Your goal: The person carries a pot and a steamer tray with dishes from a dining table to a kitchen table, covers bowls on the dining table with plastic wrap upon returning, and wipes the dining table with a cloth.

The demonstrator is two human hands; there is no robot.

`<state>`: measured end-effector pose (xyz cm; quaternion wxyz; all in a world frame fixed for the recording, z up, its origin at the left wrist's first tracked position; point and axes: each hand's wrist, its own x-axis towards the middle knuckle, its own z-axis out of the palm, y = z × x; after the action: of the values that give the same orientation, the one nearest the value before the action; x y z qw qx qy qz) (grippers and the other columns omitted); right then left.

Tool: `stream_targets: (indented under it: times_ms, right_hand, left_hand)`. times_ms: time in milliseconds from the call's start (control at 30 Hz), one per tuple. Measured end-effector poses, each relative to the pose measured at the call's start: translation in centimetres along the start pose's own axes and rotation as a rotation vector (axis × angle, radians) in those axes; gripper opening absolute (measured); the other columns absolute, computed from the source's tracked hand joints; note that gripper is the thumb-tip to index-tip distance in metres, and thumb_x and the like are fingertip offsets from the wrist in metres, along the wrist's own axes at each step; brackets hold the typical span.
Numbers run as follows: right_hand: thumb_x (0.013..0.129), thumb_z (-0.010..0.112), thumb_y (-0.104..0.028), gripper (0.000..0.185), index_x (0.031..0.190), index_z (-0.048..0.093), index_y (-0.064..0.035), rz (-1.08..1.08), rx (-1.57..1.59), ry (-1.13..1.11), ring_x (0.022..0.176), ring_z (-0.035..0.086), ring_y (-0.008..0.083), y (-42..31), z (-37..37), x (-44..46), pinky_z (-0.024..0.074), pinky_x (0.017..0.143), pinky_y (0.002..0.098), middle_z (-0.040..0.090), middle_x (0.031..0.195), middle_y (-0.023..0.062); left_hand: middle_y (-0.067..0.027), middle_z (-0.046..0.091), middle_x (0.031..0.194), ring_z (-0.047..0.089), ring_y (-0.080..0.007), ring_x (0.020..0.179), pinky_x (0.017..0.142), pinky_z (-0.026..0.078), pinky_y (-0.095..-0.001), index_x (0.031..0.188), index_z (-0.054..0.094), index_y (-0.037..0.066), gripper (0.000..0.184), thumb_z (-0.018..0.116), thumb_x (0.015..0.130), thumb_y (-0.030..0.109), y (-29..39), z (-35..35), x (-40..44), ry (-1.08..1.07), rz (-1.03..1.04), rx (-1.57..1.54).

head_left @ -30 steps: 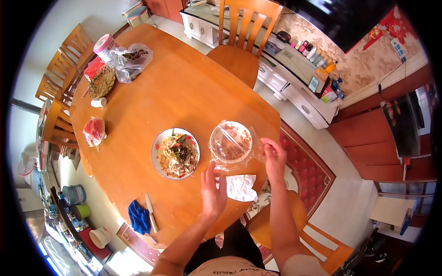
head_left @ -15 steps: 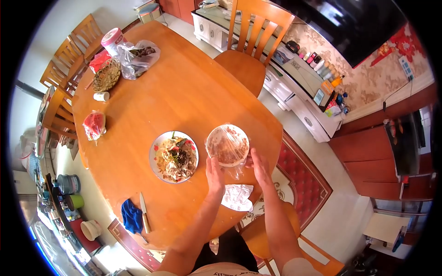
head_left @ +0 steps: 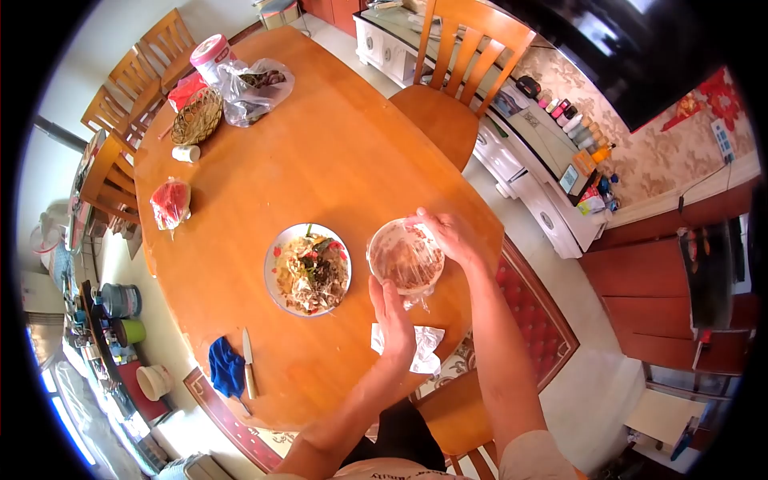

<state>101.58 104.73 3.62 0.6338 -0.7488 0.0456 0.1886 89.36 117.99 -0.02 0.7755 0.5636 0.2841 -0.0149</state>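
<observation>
A white bowl point(head_left: 406, 258) of reddish-brown minced food stands on the table, with clear plastic wrap stretched over its top. Against its near left side lies my left hand point(head_left: 394, 324), fingers straight and not closed on anything. My right hand point(head_left: 450, 238) reaches along the far right rim, its outstretched fingers touching the wrap at the edge. A loose end of the wrap hangs at the near side of the bowl. Left of the bowl is a plate point(head_left: 270, 282) heaped with chopped food. Below my left hand, a crumpled white sheet point(head_left: 429, 346) is partly covered.
A knife point(head_left: 250, 370) lies beside a blue cloth point(head_left: 227, 368) at the near left. Farther off are a red item in plastic point(head_left: 171, 203), a white cup point(head_left: 186, 153), a wicker basket point(head_left: 197, 117), a plastic bag point(head_left: 250, 100) and a pink-and-white tub point(head_left: 210, 58). Wooden chairs point(head_left: 438, 120) surround the table.
My right hand has moved from the bowl's near right side up to its far right rim. My left hand has shifted slightly right and nearer. The whole view has turned a little.
</observation>
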Motion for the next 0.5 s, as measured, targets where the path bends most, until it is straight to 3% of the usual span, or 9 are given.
stream_targets:
  times_ms: [100, 233, 267, 367, 467, 500]
  right_hand:
    - [0.093, 0.045, -0.034, 0.040, 0.112, 0.057, -0.0011, -0.105, -0.018, 0.174, 0.099, 0.056, 0.0178, 1.5, 0.0, -1.8, 0.0418, 0.087, 0.0288, 0.061, 0.107, 0.0092]
    - [0.093, 0.045, -0.035, 0.044, 0.121, 0.050, -0.0014, -0.111, -0.201, 0.284, 0.108, 0.053, 0.0233, 5.0, 0.6, -4.1, 0.0386, 0.093, 0.0311, 0.056, 0.118, 0.0135]
    - [0.094, 0.044, -0.035, 0.045, 0.121, 0.050, -0.0003, -0.195, -0.219, 0.281, 0.114, 0.049, 0.0246, 5.3, 0.6, -4.3, 0.0360, 0.096, 0.0318, 0.055, 0.120, 0.0145]
    - [0.094, 0.042, -0.036, 0.046, 0.122, 0.049, 0.0009, -0.135, -0.141, 0.486, 0.115, 0.048, 0.0248, 3.2, 1.7, -4.4, 0.0350, 0.097, 0.0316, 0.053, 0.121, 0.0153]
    - [0.094, 0.041, -0.038, 0.049, 0.123, 0.048, 0.0014, -0.117, 0.064, 0.343, 0.114, 0.048, 0.0246, 5.0, 2.4, -3.6, 0.0352, 0.097, 0.0318, 0.053, 0.122, 0.0156]
    - [0.094, 0.041, -0.038, 0.049, 0.124, 0.048, 0.0012, -0.140, 0.043, 0.386, 0.113, 0.049, 0.0246, 4.6, 2.8, -3.9, 0.0356, 0.096, 0.0316, 0.053, 0.121, 0.0156]
  left_hand:
    - [-0.0170, 0.023, 0.144, 0.024, -0.0258, 0.132, 0.107, 0.020, -0.0315, 0.140, 0.019, -0.001, 0.062, 0.033, 0.095, 0.041, 0.4, 0.3, 2.8, -0.053, 0.102, 0.117]
    - [-0.0176, 0.021, 0.145, 0.023, -0.0267, 0.133, 0.108, 0.019, -0.0338, 0.140, 0.017, -0.001, 0.062, 0.029, 0.096, 0.041, 1.1, 0.2, 2.5, -0.082, 0.199, 0.150]
    - [-0.0178, 0.021, 0.145, 0.022, -0.0271, 0.133, 0.108, 0.018, -0.0343, 0.140, 0.017, -0.001, 0.062, 0.029, 0.096, 0.040, 1.2, 0.0, 1.9, -0.084, 0.233, 0.156]
    - [-0.0184, 0.019, 0.145, 0.021, -0.0281, 0.134, 0.108, 0.017, -0.0357, 0.140, 0.015, -0.002, 0.061, 0.026, 0.097, 0.039, 1.6, -0.7, 0.4, -0.086, 0.327, 0.184]
    - [-0.0189, 0.017, 0.145, 0.021, -0.0287, 0.133, 0.108, 0.017, -0.0363, 0.140, 0.013, -0.003, 0.060, 0.024, 0.097, 0.038, 2.3, 0.4, 1.2, -0.097, 0.342, 0.167]
    - [-0.0188, 0.017, 0.145, 0.021, -0.0286, 0.133, 0.108, 0.017, -0.0363, 0.140, 0.013, -0.003, 0.060, 0.024, 0.097, 0.038, 2.3, 0.8, 2.0, -0.092, 0.341, 0.126]
